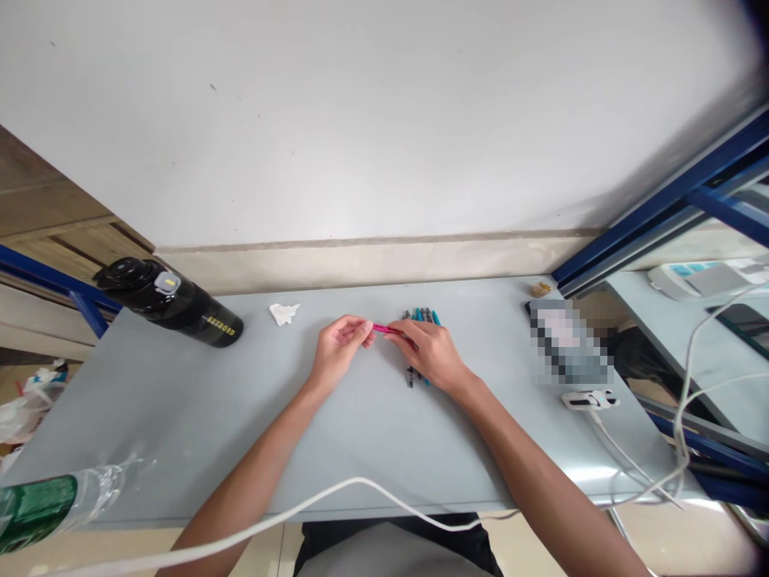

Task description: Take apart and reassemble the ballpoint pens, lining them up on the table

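Note:
A slim pink pen point(380, 328) spans the gap between my two hands above the grey table point(240, 417). The fingertips of my left hand point(344, 346) pinch its left end. My right hand point(425, 351) grips the other end, its fingers covering part of it. Beneath and behind my right hand lie several grey and teal pens point(427, 315) side by side; their middles are hidden by the hand. A crumpled white tissue point(283, 313) lies to the left of my left hand.
A black bottle point(174, 304) is at the back left, a green-labelled clear bottle point(48, 509) at the near left. On the right are a pixelated phone-like object point(568, 340) and a white plug point(590, 400). A white cable point(360, 483) crosses the foreground.

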Motion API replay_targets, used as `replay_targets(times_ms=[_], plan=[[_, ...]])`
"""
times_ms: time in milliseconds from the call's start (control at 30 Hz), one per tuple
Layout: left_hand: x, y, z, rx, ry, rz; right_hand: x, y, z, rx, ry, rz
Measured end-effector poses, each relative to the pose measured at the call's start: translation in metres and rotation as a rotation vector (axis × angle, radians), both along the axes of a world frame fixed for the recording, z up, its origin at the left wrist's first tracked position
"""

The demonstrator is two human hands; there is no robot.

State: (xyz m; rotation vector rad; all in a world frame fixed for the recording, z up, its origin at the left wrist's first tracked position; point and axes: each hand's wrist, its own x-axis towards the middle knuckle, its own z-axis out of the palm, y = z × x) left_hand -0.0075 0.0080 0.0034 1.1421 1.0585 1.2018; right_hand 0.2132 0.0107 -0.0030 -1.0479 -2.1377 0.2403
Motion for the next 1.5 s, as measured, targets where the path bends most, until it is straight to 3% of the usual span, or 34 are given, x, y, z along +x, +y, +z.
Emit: replay_targets(times_ms=[167,333,500,600,1000,1333,1500], plan=[[-0.002,-0.001,0.002,0.108,0.018,-0.032,0.000,0.000,0.000,0.011,-0.003,0.006],[-0.001,-0.001,0.001,0.005,0.004,-0.021,0.000,0.000,0.000,-0.005,0.001,0.012],[-0.001,-0.003,0.004,0.063,0.015,-0.046,0.000,0.000,0.001,0.003,-0.010,0.003],[0.000,-0.003,0.006,0.008,-0.011,-0.028,0.000,-0.001,0.003,-0.008,0.003,0.013],[0.000,-0.002,0.001,0.002,0.016,-0.032,0.000,-0.002,0.007,-0.043,-0.011,0.023],[-0.002,-0.003,0.000,0.076,0.096,-0.012,0.000,-0.005,0.014,-0.162,0.020,0.066],[0.002,-0.004,-0.001,0.053,0.041,0.025,0.003,-0.003,0.019,-0.381,0.289,-0.002]])
